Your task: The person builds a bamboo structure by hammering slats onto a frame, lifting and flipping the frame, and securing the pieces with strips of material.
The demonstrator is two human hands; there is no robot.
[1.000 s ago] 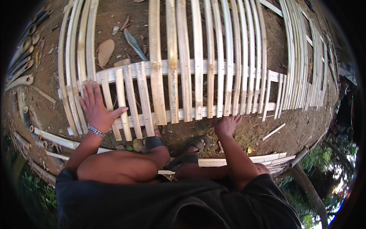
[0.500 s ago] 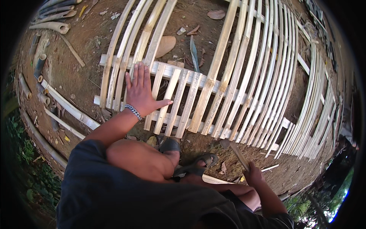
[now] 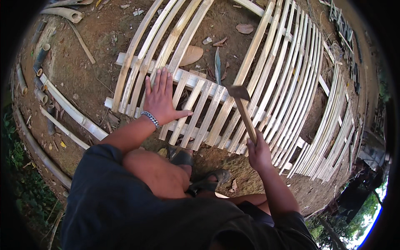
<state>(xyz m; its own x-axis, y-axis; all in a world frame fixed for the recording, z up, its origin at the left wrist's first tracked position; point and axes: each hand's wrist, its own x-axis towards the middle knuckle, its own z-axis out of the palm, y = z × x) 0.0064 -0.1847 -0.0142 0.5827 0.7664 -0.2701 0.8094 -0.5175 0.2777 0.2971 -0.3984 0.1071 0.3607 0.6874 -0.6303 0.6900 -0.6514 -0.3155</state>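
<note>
My left hand (image 3: 163, 96) lies flat on the pale bamboo slats (image 3: 182, 108), its fingers stretched forward and its thumb out to the right. A chain bracelet (image 3: 151, 118) circles that wrist. Fingers of my right hand (image 3: 260, 152) are wrapped round the wooden handle of a hatchet (image 3: 245, 112). Its flat dark metal head is over the slats, right of my left hand; whether it touches them I cannot tell. Long and short slats lie side by side across two crosspieces, one of them a pale bamboo strip (image 3: 125, 59) sticking out at the left.
Cut bamboo tubes (image 3: 43, 57) and split lengths (image 3: 75, 110) lie on the dirt at the left. More narrow slats (image 3: 329, 133) spread to the right. Dry leaves (image 3: 192, 55) dot the ground, and my sandalled foot (image 3: 182, 157) is close to the slat ends.
My right hand has raised the hatchet from low beside the slat ends to above the slats, moving up and left. My left hand stays flat on the same slats; the view has shifted slightly.
</note>
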